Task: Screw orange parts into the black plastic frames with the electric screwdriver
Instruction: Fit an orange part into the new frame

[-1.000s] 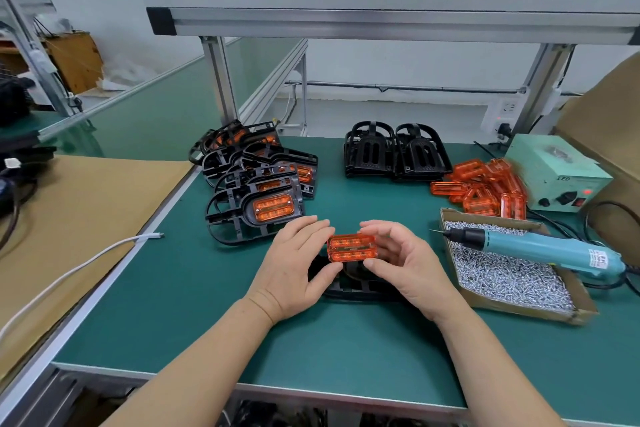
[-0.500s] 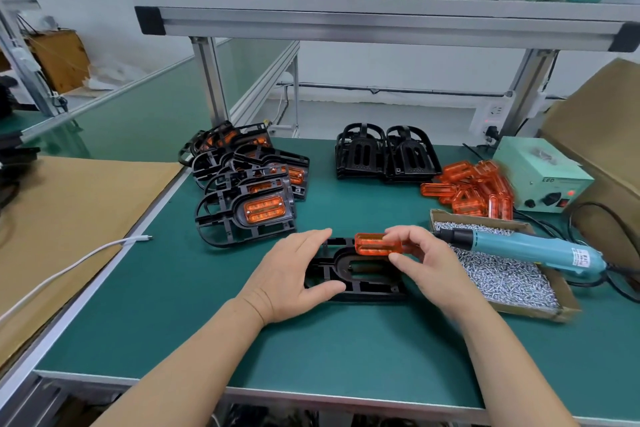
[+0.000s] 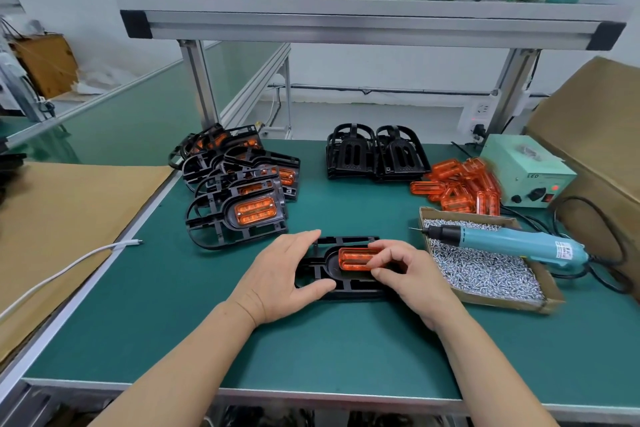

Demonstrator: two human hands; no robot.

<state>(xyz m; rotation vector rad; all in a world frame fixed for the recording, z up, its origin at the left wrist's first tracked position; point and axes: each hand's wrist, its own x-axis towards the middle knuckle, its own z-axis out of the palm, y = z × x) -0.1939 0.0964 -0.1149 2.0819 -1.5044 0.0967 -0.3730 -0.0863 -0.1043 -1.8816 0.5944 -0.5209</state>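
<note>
We see the black frame (image 3: 346, 288) lying flat on the green table (image 3: 173, 322), directly in front of the body and between the two hands. Its long axis runs left to right, and its rounded recess opens toward the left end.

The left hand (image 3: 280, 277) grips the left end of the frame, with the fingers over the far edge and the thumb on the near edge. The right hand (image 3: 412, 277) pinches the orange part (image 3: 353, 258) at its right end with thumb and fingertips. This part lies in the recess with its long axis parallel to the frame. We cannot tell if it is pressed fully down.

The move to come depends, in our judgement, on the electric screwdriver (image 3: 512, 243). It rests across the box of screws (image 3: 502, 302), just to the right of the right hand and a little farther away. Its long axis is also nearly left to right, the bit points left toward the frame, and the handle with the cable is at the right. The right hand is clearly the nearer one, so we think it should take the tool while the left hand holds the frame.
</note>
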